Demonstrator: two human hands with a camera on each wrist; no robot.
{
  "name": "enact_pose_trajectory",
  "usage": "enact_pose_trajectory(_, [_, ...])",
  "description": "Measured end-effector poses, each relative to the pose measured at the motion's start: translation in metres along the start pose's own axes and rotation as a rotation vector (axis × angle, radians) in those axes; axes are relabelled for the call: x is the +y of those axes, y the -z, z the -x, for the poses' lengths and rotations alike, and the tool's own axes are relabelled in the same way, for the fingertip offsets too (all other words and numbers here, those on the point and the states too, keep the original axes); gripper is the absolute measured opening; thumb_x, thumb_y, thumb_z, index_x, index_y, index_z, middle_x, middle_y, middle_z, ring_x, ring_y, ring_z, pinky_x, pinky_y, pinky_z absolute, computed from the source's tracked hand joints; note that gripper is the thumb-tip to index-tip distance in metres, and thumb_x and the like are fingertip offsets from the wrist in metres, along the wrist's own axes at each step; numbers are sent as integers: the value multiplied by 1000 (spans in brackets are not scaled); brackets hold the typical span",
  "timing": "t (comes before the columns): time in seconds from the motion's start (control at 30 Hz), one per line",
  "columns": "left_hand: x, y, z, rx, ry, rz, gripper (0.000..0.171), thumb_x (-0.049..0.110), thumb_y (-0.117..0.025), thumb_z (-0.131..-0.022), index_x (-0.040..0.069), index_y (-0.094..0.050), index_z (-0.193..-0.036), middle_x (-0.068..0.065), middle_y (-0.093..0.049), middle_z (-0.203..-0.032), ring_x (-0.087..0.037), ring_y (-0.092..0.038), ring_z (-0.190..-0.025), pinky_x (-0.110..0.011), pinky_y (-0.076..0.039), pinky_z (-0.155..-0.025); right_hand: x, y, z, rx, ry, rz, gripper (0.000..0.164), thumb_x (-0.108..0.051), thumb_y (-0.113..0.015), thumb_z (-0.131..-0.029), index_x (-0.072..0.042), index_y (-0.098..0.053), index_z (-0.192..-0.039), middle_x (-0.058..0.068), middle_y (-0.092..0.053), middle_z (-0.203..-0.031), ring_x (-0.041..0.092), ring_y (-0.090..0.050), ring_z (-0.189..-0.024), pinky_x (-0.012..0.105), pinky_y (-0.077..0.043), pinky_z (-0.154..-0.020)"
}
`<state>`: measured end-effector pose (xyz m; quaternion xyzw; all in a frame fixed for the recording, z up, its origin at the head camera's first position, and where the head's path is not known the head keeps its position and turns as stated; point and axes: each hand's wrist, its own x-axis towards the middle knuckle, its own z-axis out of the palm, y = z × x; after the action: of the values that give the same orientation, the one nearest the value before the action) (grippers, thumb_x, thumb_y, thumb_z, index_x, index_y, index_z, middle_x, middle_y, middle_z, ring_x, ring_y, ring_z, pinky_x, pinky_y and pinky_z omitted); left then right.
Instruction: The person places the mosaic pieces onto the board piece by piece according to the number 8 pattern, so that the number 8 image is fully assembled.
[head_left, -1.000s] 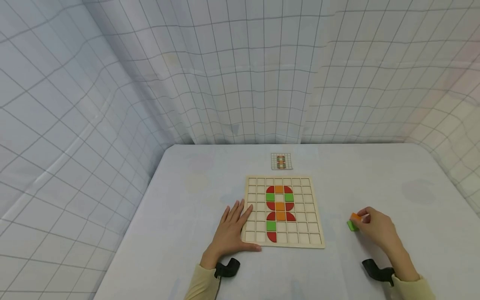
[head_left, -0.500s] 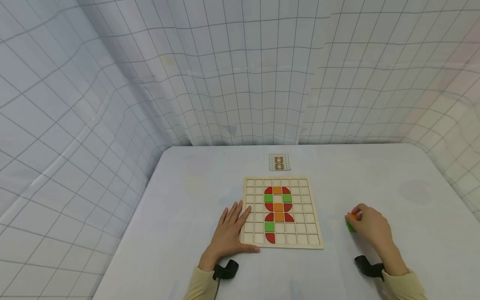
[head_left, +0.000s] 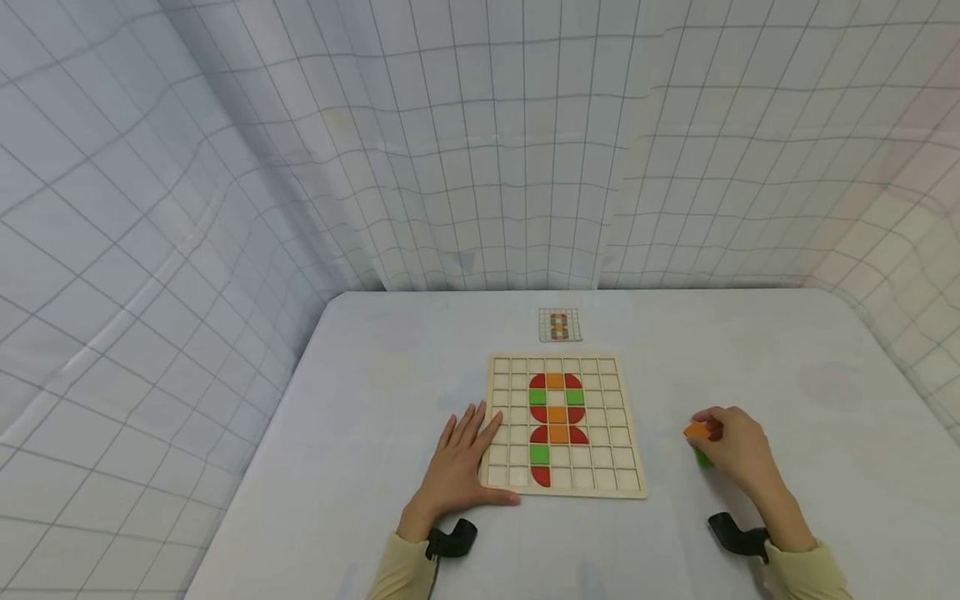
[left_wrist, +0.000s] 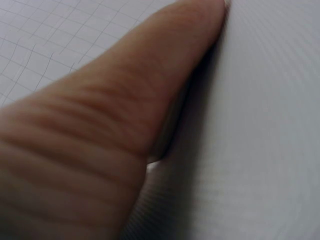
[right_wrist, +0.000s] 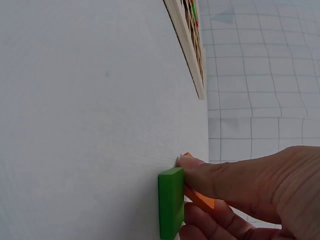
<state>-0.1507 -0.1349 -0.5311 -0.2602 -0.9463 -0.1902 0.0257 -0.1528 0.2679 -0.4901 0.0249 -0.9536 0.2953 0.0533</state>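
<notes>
My right hand (head_left: 741,450) pinches an orange square tile (head_left: 696,430) between thumb and fingertips, right of the board. Just under it, a green tile (head_left: 702,458) is partly covered by the hand. In the right wrist view the green tile (right_wrist: 171,202) is close beside the thumb, and the orange tile (right_wrist: 204,201) shows between the fingers. With fingers spread, my left hand (head_left: 453,475) rests along the lower left corner of a wooden grid board (head_left: 633,417). Red rounded tiles, green squares and orange squares sit in the board's middle cells. The left wrist view shows mostly the thumb side (left_wrist: 115,95), blurred.
Behind the board lies a small card (head_left: 559,325) printed with a grid and a coloured pattern. A white cloth covers the table (head_left: 360,433). Grid-lined white curtains (head_left: 480,167) hang at the back and on both sides. Each wrist wears a black camera mount (head_left: 452,539).
My right hand has shifted slightly left, and the orange tile has moved left over the green one. The left hand has stayed at the board's corner. The head view has tilted slightly.
</notes>
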Motion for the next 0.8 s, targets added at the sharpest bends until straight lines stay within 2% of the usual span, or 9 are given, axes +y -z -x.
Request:
enact_pose_trajectory(0.17, [1,1,-1,-18,13,-6,119,75,-68,-62,16,-20,-153,-10,-9,-158,-25,-4,-144,-44,-1,-113,-1,-6,0,73,64,-52,18,2,-77,-74,1,-70,-91,6,-57,-77,20,-52,-69,31,-44,-57])
enact_pose_trajectory(0.33, [1,1,-1,-22,21,-7,119,74,-69,-62,16,-20,-153,-10,-9,-158,-24,-4,-144,-44,-1,-113,-14,-19,-2,98,148,-127,23,4,-79,-72,-4,-71,-92,-2,-63,-76,13,-56,-66,24,-48,-57])
enact_pose_trajectory(0.43, [1,1,-1,-21,19,-13,118,74,-69,-62,17,-20,-153,-10,-9,-158,-25,-4,-144,-44,-2,-113,-30,-29,-1,34,188,-201,23,1,-81,-71,-8,-71,-89,-5,-65,-76,9,-56,-64,23,-49,-56])
enact_pose_trajectory(0.63, [1,1,-1,-36,27,-15,118,74,-69,-63,18,-19,-153,-10,-9,-158,-24,-3,-144,-43,-1,-113,-63,-45,4,-203,234,-363,16,-12,-82,-74,-15,-70,-85,-11,-64,-76,7,-57,-63,23,-50,-56])
enact_pose_trajectory(0.8, [1,2,-1,-26,19,-13,118,73,-70,-62,17,-19,-153,-11,-11,-157,-25,-4,-144,-44,-2,-113,-85,-57,7,-301,298,-431,13,-15,-79,-78,-16,-70,-86,-10,-63,-80,8,-58,-69,23,-50,-60])
